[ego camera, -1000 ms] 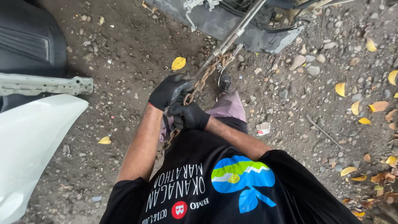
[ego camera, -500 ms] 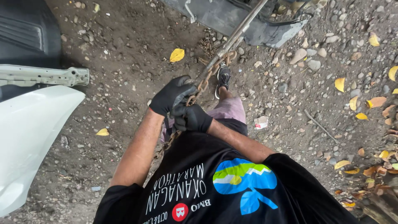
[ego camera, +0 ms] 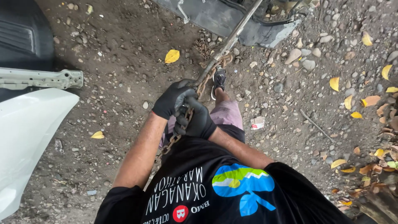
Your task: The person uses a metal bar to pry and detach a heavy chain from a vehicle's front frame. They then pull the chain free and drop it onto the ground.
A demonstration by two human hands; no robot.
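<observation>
Two gloved hands are shut tight on our rusty chain (ego camera: 182, 124), right hand (ego camera: 199, 120) close to our body, left hand (ego camera: 172, 99) just ahead and touching it. From there the chain and a metal bar (ego camera: 232, 37) run straight away over the dirt ground (ego camera: 116, 54) to a grey car part (ego camera: 219, 18). Our shoe (ego camera: 219, 79) stands beside that line; a white panel (ego camera: 25, 137) lies well off left
</observation>
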